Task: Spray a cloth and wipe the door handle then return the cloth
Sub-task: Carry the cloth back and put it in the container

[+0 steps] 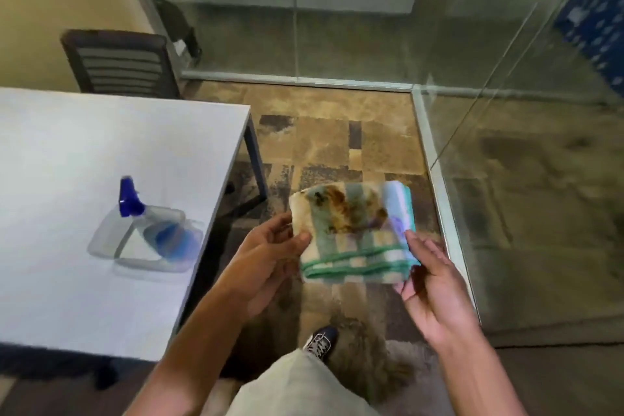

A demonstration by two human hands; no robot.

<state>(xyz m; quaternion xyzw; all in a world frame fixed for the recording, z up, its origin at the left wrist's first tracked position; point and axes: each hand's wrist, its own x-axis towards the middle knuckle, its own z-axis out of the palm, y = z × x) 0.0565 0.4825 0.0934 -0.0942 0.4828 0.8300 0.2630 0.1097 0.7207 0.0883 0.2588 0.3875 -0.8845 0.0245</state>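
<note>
A folded cloth with green and pale stripes and a brown stain is held over the carpet, right of the table. My left hand pinches its left edge and my right hand holds its right edge. A clear spray bottle with a blue trigger head and blue liquid stands on the white table, well left of my hands. No door handle is in view.
A dark slatted chair stands behind the table. Glass partitions with metal frames run along the back and right. Patterned brown carpet lies between the table and the glass. My shoe and trouser leg show below.
</note>
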